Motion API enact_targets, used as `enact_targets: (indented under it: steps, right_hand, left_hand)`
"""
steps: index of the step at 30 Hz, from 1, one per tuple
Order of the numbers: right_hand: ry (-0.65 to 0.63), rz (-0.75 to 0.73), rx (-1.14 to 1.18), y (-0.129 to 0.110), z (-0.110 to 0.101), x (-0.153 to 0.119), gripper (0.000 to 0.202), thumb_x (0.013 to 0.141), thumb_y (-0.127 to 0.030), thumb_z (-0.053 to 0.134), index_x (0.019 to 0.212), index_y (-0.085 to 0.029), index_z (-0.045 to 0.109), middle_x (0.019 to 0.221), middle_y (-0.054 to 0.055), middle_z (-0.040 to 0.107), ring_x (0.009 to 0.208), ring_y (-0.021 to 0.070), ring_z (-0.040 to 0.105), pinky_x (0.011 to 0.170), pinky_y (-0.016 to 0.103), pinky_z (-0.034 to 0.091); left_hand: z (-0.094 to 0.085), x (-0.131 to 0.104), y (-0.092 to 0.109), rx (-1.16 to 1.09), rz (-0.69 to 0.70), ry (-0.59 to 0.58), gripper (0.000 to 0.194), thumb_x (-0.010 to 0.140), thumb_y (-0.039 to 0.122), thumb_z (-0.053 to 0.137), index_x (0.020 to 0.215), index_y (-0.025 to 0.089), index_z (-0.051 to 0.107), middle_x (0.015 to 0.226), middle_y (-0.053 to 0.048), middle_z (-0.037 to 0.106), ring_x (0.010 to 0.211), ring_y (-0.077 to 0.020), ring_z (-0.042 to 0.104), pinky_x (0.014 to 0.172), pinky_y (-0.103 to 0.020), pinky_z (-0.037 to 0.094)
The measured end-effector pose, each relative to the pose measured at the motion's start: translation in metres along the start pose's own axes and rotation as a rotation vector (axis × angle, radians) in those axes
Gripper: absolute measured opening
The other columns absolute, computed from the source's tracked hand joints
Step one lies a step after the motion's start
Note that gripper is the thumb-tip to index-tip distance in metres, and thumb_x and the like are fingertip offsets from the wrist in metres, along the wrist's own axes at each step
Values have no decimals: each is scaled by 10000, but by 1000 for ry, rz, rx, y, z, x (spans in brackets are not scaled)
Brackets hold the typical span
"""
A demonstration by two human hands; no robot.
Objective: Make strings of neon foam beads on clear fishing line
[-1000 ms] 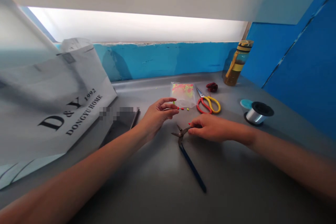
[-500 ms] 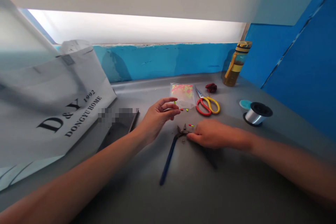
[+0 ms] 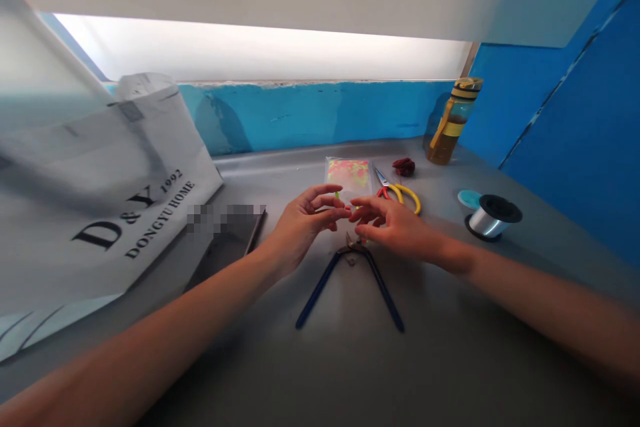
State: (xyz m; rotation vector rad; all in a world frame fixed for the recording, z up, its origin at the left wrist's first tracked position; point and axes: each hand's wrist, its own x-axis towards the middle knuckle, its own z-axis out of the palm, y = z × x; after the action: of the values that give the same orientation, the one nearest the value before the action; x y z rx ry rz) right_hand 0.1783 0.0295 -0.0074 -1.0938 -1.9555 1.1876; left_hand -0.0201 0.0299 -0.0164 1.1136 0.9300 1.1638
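Observation:
My left hand hovers at the middle, its thumb and middle finger close together around something too small to make out. A green bead shows between its index and middle fingers; whether they hold it I cannot tell. My right hand faces it, fingers bent and apart, with nothing visible in them. The fingertips of both hands nearly meet, by a small red bead. Just below lie blue-handled pliers, handles spread towards me and jaws partly behind my right hand. Behind the hands lies a clear bag of colourful beads.
Red-and-yellow-handled scissors lie partly behind my right hand. Further right are a spool of clear line, a turquoise disc, a dark red bundle and a drink bottle. A large white bag stands at left beside a dark flat object.
My right hand has let go of the pliers and moved up and left to my left hand's fingertips. The pliers have turned slightly and lie on the table. My left hand has barely moved.

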Motion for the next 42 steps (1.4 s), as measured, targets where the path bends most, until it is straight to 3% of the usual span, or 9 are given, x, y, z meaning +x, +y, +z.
enact_targets:
  steps: [5,10,17,21,31,38,42]
  right_hand:
    - [-126,2,181,5,3,1,559,780,-112,668,1322,-177,549,1036,70,724,958,186,690,872,362,554]
    - [-155,27,192,7,1,2,574,753,-57,616,1312,-178,561,1000,67,716,888,174,681,795,327,544]
    - [-166,8,123,12,-1,3,615,691,-16,508,1288,-148,567,766,1,666,719,136,611,650,259,461]
    - [-147,31,66,11,-1,2,602,713,-49,481,1304,-142,539,668,-33,599,595,120,529,562,256,394]
    - [-71,-41,-203,9,-4,1,498,779,-28,408,1235,-138,574,684,-2,577,678,162,530,678,313,401]
    - [-91,-33,-263,1,-5,-2,247,885,-213,522,1129,-187,547,688,-18,625,608,147,526,588,292,360]
    - [-97,-74,-287,1,-3,-3,185,938,-300,502,1084,-192,538,812,18,686,711,163,595,656,298,396]
  left_hand:
    - [0,-1,-3,-9,19,-30,417,682,176,823,1073,236,693,848,10,672,680,-112,595,666,-262,463]
    - [0,-1,-6,5,24,-32,407,683,164,816,1065,251,707,860,7,675,685,-112,595,665,-257,461]
    - [3,-4,-5,35,36,-60,453,689,190,819,1121,242,694,846,-5,662,784,-167,653,681,-280,460]
    - [4,-5,-6,51,30,-75,531,686,179,822,1189,239,661,841,-9,668,736,-159,637,669,-291,463]
    - [-2,-2,-23,106,22,-247,504,748,187,791,1224,208,627,836,-20,691,737,-147,645,692,-287,485]
    - [0,-1,-25,81,34,-290,533,725,205,812,1210,195,592,791,-5,687,732,-154,656,696,-289,497]
    - [0,-2,-25,130,36,-296,515,758,235,794,1221,179,576,822,-23,696,762,-165,667,711,-298,501]
